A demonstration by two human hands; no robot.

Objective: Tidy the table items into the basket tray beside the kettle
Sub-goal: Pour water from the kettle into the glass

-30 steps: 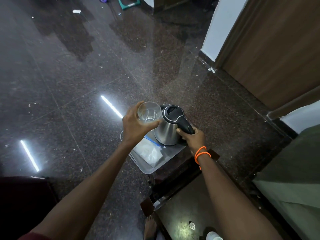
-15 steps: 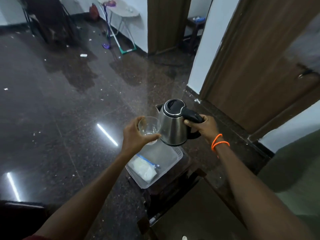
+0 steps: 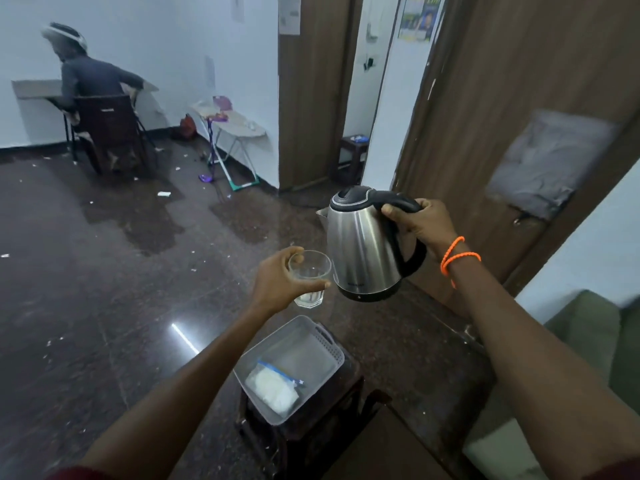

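Observation:
My left hand [image 3: 278, 284] grips a clear drinking glass [image 3: 310, 277], held upright in the air above the floor. Beside it, my right hand [image 3: 420, 223] holds a steel kettle [image 3: 363, 247] by its black handle, lifted well above the tray, its body almost touching the glass. Below them a translucent grey basket tray [image 3: 323, 332] sits on a small dark stool [image 3: 304, 434]. Inside the tray lies a clear zip bag [image 3: 275, 386] with white contents.
A dark tabletop [image 3: 388, 448] is at the bottom edge, right of the stool. A wooden door [image 3: 519, 116] stands to the right. At the far left a person sits on a chair [image 3: 107, 133]. A folding board [image 3: 232, 123] stands by the wall.
The kettle has come up off the tray in my right hand. The glass rose with it in my left hand. The view has tilted up toward the room.

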